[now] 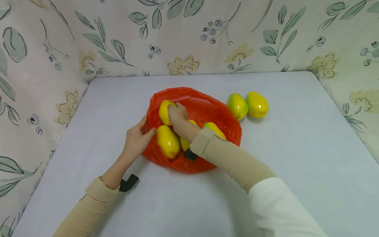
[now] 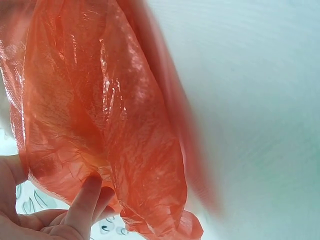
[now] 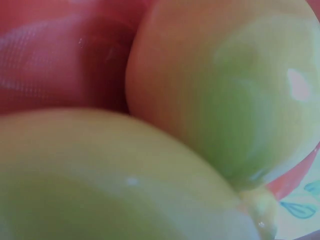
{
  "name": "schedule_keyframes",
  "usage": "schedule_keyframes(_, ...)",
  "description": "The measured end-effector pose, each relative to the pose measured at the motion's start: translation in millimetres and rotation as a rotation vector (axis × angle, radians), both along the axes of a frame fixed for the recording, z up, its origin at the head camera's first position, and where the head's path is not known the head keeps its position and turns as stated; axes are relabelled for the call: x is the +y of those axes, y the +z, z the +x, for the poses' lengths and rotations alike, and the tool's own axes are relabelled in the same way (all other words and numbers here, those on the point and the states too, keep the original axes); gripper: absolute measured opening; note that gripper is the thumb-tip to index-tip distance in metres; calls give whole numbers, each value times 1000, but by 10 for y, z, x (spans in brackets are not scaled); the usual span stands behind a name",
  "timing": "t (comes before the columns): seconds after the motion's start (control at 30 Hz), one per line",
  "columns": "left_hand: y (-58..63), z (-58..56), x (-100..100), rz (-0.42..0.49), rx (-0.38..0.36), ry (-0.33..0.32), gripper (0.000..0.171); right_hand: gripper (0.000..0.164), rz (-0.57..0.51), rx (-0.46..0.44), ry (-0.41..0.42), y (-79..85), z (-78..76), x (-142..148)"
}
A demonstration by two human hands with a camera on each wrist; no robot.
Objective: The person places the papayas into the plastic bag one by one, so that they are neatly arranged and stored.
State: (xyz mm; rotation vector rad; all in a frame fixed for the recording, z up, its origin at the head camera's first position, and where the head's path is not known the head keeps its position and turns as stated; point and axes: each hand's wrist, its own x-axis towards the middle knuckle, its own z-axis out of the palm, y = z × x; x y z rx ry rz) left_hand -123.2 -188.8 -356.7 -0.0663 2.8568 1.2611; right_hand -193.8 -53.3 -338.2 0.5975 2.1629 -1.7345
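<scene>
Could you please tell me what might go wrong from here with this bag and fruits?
The thin red bag might tear or fold inward where the left hand grips its edge. The glossy yellow fruit could slip from the right hand. The two fruits outside the bag might roll if bumped.

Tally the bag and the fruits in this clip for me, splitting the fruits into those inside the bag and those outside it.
Red bag: 1
Fruits inside: 4, taking the yellow on either side of the right wrist as one fruit
Fruits outside: 2
Total: 7 visible
</scene>
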Motion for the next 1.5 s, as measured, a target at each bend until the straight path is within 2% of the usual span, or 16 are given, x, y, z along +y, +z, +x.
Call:
schedule_keyframes(0.23,-4,-7,-10,13,2,-5,60,53,-48,3,-4,-14,-13,22)
schedule_keyframes(0.63,-15,-8,-13,16,10,-13,60,59,9,-12,46,-23,37,7)
schedule_keyframes(0.97,-14,-8,-19,1,5,-14,60,65,-14,-33,71,-56,29,26)
schedule_keyframes(1.23,-18,-10,-20,3,0,-8,59,54,-6,-35,78,-39,49,19)
schedule_keyframes(1.37,-19,-10,-17,0,0,-11,60,53,12,-7,86,-39,62,-3)
schedule_keyframes(1.5,-21,-11,-19,3,-2,-15,60,52,18,-17,101,-62,58,-10)
